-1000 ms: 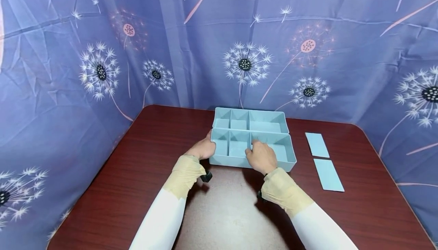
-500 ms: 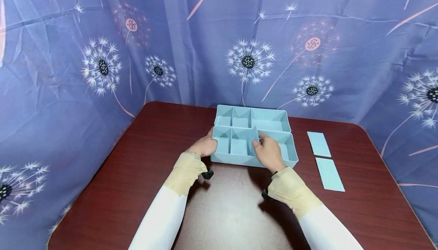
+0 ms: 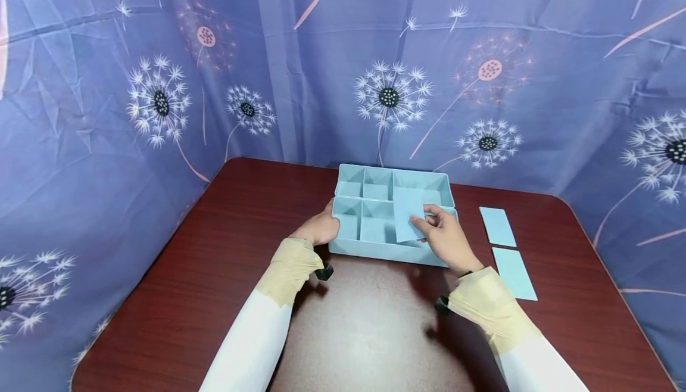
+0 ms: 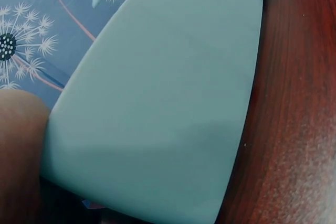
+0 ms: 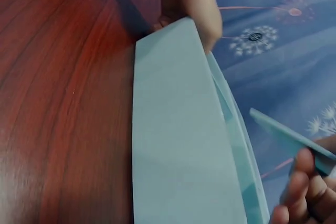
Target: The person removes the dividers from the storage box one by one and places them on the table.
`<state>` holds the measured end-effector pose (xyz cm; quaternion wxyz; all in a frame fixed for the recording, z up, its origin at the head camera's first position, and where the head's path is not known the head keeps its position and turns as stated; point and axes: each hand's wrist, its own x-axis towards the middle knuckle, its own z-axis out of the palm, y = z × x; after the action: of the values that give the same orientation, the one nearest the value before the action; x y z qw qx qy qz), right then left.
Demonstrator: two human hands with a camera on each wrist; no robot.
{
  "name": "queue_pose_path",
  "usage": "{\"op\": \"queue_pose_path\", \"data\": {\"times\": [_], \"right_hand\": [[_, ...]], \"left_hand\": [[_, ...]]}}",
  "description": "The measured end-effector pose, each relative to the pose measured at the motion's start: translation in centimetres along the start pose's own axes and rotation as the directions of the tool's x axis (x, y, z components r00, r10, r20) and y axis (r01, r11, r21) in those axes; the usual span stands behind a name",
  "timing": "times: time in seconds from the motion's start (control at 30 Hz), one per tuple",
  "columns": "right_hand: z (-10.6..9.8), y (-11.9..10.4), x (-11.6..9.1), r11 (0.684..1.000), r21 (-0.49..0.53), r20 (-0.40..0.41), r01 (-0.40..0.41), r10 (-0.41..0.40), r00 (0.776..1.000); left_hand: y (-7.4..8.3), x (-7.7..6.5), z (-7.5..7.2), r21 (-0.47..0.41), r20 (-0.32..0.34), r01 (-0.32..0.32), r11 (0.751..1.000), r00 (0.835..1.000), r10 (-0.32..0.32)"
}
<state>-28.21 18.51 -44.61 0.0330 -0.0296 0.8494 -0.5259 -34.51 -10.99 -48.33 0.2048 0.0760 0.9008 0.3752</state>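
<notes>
Near the back of the table, the head view shows a pale blue divided box. My left hand grips its left end, thumb over the rim; the left wrist view shows that thumb at the wall's corner. Above the box's right part, my right hand pinches a flat pale blue divider panel by its right edge, between thumb and fingers. In the right wrist view the divider is tilted, clear above the box's rim. One upright divider stands inside the box, between its left compartments.
A second pale blue box with compartments sits right behind the first. Two loose pale blue panels lie flat on the dark red wooden table to the right. Blue dandelion-print cloth hangs around the table.
My right hand has pulled the divider up out of the front box and moved it right, turning its flat face toward me. The left hand keeps its grip on the box's left end.
</notes>
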Motion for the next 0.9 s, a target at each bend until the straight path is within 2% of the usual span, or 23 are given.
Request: {"op": "queue_pose_path", "data": {"times": [0.23,0.33,0.5,0.6,0.73,0.8,0.9], "right_hand": [[-2.7,1.1,-1.6,0.999,0.037,0.027,0.014,-0.015,1.000],[-3.8,1.6,-2.2,0.991,0.122,0.052,0.049,-0.056,0.997],[-5.4,2.6,-3.2,0.957,0.281,0.078,0.078,-0.104,0.991],[-6.4,3.1,-3.7,0.954,0.289,0.052,0.082,-0.101,0.994],[-8.9,3.8,-4.4,0.949,0.314,-0.031,0.025,-0.016,0.999],[-10.5,4.3,-4.8,0.968,0.249,-0.080,-0.015,0.036,0.996],[-12.5,5.3,-5.1,0.992,0.068,-0.115,-0.102,0.110,0.987]], "left_hand": [[0.1,-0.1,0.2,-0.016,0.021,0.012,1.000,1.000,-0.012],[0.0,-0.1,0.0,0.000,0.015,0.018,1.000,1.000,-0.018],[-0.1,0.3,-0.3,0.019,0.011,0.015,1.000,1.000,-0.015],[-0.2,0.3,-0.4,0.030,0.003,0.022,0.999,1.000,-0.022],[-0.3,0.0,-0.3,-0.008,0.018,0.020,1.000,1.000,-0.020],[-0.1,-0.2,-0.2,-0.054,0.032,0.012,0.998,0.999,-0.010],[0.0,-0.4,-0.1,-0.088,0.036,-0.003,0.996,0.999,0.007]]}}
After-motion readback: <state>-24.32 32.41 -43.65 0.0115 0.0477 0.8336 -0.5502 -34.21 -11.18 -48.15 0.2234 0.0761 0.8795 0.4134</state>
